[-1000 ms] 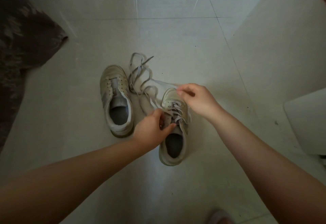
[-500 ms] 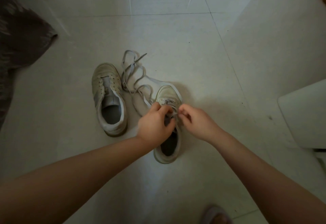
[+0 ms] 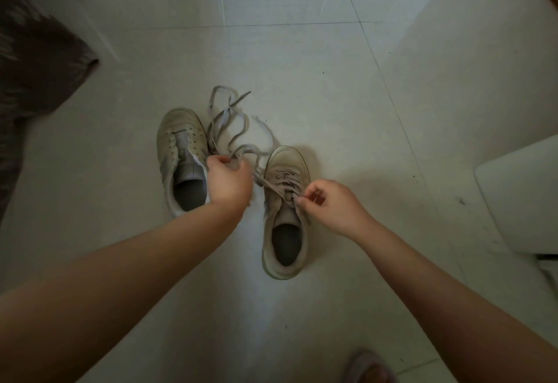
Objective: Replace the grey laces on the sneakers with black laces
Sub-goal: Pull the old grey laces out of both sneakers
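2 worn, off-white sneakers lie on the pale glossy tile floor (image 3: pixel 302 80), long axes running near to far, toes far. The left sneaker (image 3: pixel 181 153) is unlaced. The right sneaker (image 3: pixel 285 207) keeps flat grey laces (image 3: pixel 232 129), spilling in loops between the toes. The left hand (image 3: pixel 229 178) grips a bunch of lace; the right hand (image 3: pixel 329 206) pinches lace at the eyelets. Open floor surrounds both.

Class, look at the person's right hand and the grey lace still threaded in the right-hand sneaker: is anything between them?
Nothing visible. The right hand already pinches the grey lace at the upper eyelets of the laced sneaker; the left hand holds the freed length beside it.
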Tool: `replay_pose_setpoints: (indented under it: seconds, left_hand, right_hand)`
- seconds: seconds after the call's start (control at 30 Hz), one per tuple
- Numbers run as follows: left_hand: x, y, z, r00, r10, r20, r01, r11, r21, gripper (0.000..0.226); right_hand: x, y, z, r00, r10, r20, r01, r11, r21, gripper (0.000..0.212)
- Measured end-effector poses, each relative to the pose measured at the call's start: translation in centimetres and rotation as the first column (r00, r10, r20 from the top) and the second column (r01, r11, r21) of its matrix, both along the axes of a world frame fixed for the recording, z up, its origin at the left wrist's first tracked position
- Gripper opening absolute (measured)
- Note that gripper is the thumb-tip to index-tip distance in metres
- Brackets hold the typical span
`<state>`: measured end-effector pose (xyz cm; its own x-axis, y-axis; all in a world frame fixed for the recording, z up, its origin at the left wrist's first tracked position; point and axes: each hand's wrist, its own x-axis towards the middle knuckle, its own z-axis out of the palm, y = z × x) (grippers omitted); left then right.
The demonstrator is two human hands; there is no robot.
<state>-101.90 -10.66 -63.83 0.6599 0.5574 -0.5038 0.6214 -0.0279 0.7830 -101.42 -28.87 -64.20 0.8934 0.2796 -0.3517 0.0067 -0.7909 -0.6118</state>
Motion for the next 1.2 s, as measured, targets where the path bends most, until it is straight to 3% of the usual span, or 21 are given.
replay_pose_setpoints:
  seconds: [0.03, 0.1, 0.2, 0.3, 0.37, 0.67, 0.87, 1.03, 1.2]
  left_hand:
    - [-0.3, 0.0, 0.3, 0.998, -0.050, 0.038, 0.048, 0.998, 0.050, 0.033]
    - [-1.5, -0.5, 0.5, 0.942, -0.305, 0.140, 0.259, 0.925, 0.278, 0.030]
    - [-3.3, -1.8, 0.0, 0.765, -0.638, 0.090, 0.494, 0.671, 0.553, 0.011]
    - [-4.7, -2.9, -0.5, 0.652, -0.757, -0.043, 0.603, 0.484, 0.634, 0.021]
    - [-4.9, -3.2, -0.7, 0.634, -0.769, -0.085, 0.620, 0.439, 0.651, 0.027]
    - [-4.6, -3.5, -0.3, 0.655, -0.749, -0.094, 0.644, 0.489, 0.588, 0.032]
    - [-4.6, -3.5, -0.5, 0.641, -0.764, -0.072, 0.669, 0.510, 0.541, 0.028]
    - [-4.6, -3.3, -0.5, 0.624, -0.780, -0.056, 0.680, 0.506, 0.530, 0.026]
    - [-4.3, -3.4, -0.6, 0.627, -0.777, -0.048, 0.695, 0.531, 0.484, 0.023]
  right_hand:
    - [-0.1, 0.0, -0.1, 0.999, -0.002, -0.036, 0.002, 1.000, -0.008, 0.016]
    - [-0.2, 0.0, -0.1, 0.999, 0.012, -0.051, -0.014, 0.999, -0.035, 0.017]
    - [-0.3, 0.3, -0.1, 0.999, 0.031, -0.027, -0.032, 0.999, -0.032, 0.007]
    - [-0.4, 0.6, -0.3, 1.000, 0.022, -0.010, -0.022, 1.000, -0.005, 0.003]
    - [-0.2, 0.7, -0.3, 0.998, 0.050, -0.033, -0.051, 0.999, -0.003, 0.005]
    - [1.8, 0.7, 0.7, 0.964, 0.236, -0.121, -0.238, 0.971, -0.007, 0.013]
    - [1.3, 0.0, 0.0, 0.975, 0.081, -0.209, -0.053, 0.989, 0.138, 0.005]
    - [0.6, 0.4, 0.0, 0.993, 0.076, -0.095, -0.062, 0.988, 0.143, 0.007]
    - [0.7, 0.7, 0.1, 0.992, -0.102, -0.073, 0.116, 0.967, 0.226, 0.014]
